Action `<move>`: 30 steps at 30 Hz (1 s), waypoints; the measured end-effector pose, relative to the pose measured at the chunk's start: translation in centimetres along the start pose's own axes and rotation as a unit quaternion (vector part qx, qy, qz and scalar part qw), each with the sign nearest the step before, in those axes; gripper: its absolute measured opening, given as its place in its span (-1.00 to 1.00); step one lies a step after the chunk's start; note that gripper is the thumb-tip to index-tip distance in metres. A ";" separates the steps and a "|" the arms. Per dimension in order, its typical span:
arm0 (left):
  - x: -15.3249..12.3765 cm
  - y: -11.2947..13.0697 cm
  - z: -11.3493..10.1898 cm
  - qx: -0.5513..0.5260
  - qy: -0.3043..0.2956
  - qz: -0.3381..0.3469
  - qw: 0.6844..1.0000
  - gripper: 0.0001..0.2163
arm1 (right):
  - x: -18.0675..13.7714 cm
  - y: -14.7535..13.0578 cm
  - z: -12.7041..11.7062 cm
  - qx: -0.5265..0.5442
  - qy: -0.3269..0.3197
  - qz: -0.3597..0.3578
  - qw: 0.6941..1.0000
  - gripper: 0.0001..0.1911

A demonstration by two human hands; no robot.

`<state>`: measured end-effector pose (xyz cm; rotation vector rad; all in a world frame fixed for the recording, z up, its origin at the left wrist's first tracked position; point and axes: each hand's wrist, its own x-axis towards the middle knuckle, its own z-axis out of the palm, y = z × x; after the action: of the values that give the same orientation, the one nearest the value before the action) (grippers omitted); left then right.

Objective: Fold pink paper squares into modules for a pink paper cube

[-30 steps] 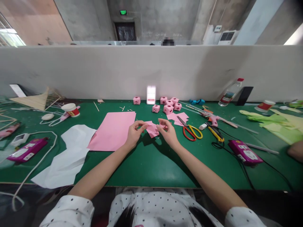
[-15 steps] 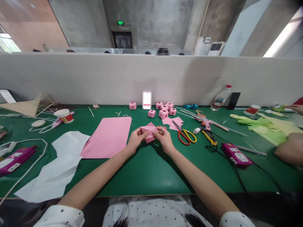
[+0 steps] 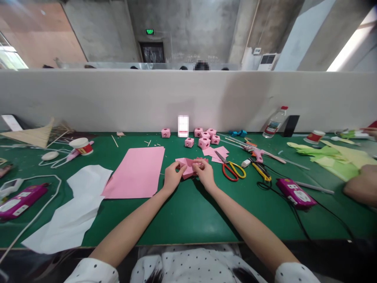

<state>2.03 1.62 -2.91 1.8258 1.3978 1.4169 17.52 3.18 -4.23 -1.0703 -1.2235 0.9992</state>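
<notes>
Between both hands is a piece of folded pink paper [image 3: 189, 171], its flaps standing up like a small open box. My left hand [image 3: 173, 175] pinches its left side between thumb and fingers. On the right side my right hand [image 3: 204, 173] grips it the same way, hiding part of the folds. Several finished-looking pink paper cubes [image 3: 204, 142] stand beyond the hands. Pink paper pieces [image 3: 218, 152] lie just past my right hand, beside scissors [image 3: 231, 168] with one red and one yellow handle. Left of my hands lie large pink sheets [image 3: 134, 173].
White paper [image 3: 79, 204] lies at the left, near a paper cup [image 3: 81, 146]. A phone [image 3: 183, 126] leans on the partition [image 3: 132, 100]. Rightward are a pink glue gun [image 3: 258, 155], a yellow cutter [image 3: 262, 171], a purple power strip [image 3: 295, 192], a bottle [image 3: 274, 124] and another person's arm [image 3: 361, 184].
The pink paper has tilted and opened between my fingers; it was flatter and star-like, and now its inner folds show. Both hands stay on it. The view has shifted slightly.
</notes>
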 end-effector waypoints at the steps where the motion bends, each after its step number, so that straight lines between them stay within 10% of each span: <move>1: -0.1 0.1 -0.1 -0.001 0.006 0.004 1.000 -0.79 | 0.0 0.0 0.0 -0.002 0.006 0.003 1.000 -0.66; 30: 0.6 -0.1 -0.4 -0.315 -0.012 -0.155 0.936 -0.61 | 0.2 -1.3 0.1 0.112 -0.052 0.102 0.987 -0.54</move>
<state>1.58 2.10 -2.51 1.1527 0.9954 1.4448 17.49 3.14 -2.92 -0.9886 -1.0688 1.3323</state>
